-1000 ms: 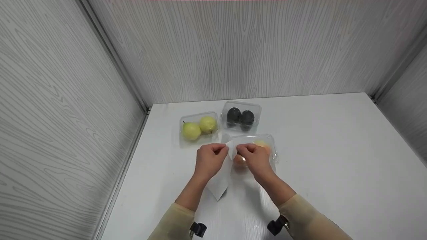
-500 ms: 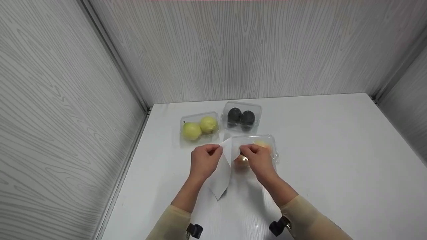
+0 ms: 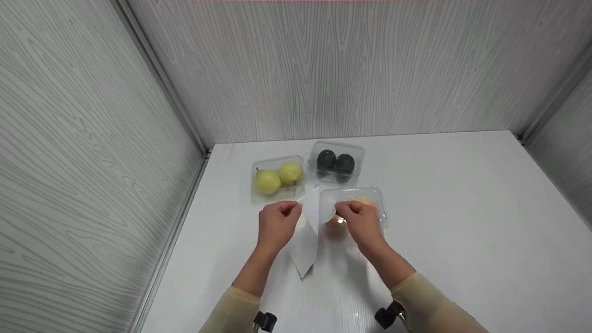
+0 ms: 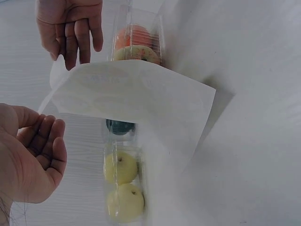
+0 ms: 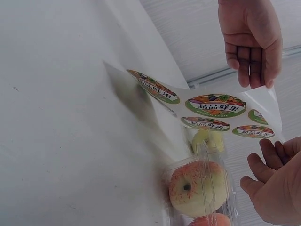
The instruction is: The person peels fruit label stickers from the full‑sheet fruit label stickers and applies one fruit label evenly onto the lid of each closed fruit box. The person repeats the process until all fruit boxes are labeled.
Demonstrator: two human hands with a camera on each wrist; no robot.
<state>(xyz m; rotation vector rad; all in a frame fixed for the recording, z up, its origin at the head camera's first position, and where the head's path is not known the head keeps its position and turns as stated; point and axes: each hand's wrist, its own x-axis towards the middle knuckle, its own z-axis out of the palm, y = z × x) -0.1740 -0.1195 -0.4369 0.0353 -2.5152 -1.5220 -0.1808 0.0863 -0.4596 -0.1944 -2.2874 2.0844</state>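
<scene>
Between my hands hangs a sheet of fruit stickers (image 5: 215, 106), its white back (image 4: 131, 89) toward the left wrist view and its printed oval labels toward the right wrist view. My left hand (image 3: 276, 224) pinches the sheet's upper corner between thumb and fingertips. Thumb and finger of my right hand (image 3: 360, 224) pinch the edge of a rounded white sticker (image 3: 328, 210), which curls away from the sheet. Its printed face is hidden in the head view. Below the right hand is a clear clamshell box (image 3: 380, 203) with two reddish-yellow apples (image 5: 193, 188), partly covered by the hand.
A clear box (image 3: 277, 160) with two yellow-green pears (image 3: 268, 182) stands at the back left. Beside it, another clear box (image 3: 358, 150) holds two dark round fruits (image 3: 344, 164). Wood-grain panels (image 3: 347, 69) enclose the white table (image 3: 462, 208) at the back and sides.
My left hand has moved left with the sheet's corner, and my right hand slightly right. The gap between them has widened, and more of the sheet and the rounded sticker shows.
</scene>
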